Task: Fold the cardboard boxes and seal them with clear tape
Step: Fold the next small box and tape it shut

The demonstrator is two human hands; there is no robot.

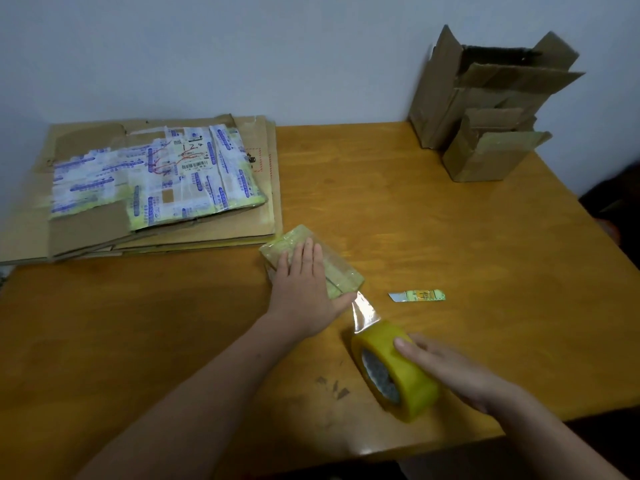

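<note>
A small folded cardboard box (341, 268), wrapped in shiny tape, lies near the middle of the wooden table (450, 237). My left hand (303, 289) presses flat on its top, fingers straight. A strip of clear tape (363, 311) runs from the box's near corner down to a yellowish tape roll (398, 372). My right hand (446, 368) grips that roll from the right side, fingers laid over its outer face.
A stack of flattened cardboard boxes (156, 188) with printed labels lies at the back left. Two folded open boxes (485, 102) stand at the back right corner. A small cutter blade with a printed sleeve (417, 295) lies right of the box.
</note>
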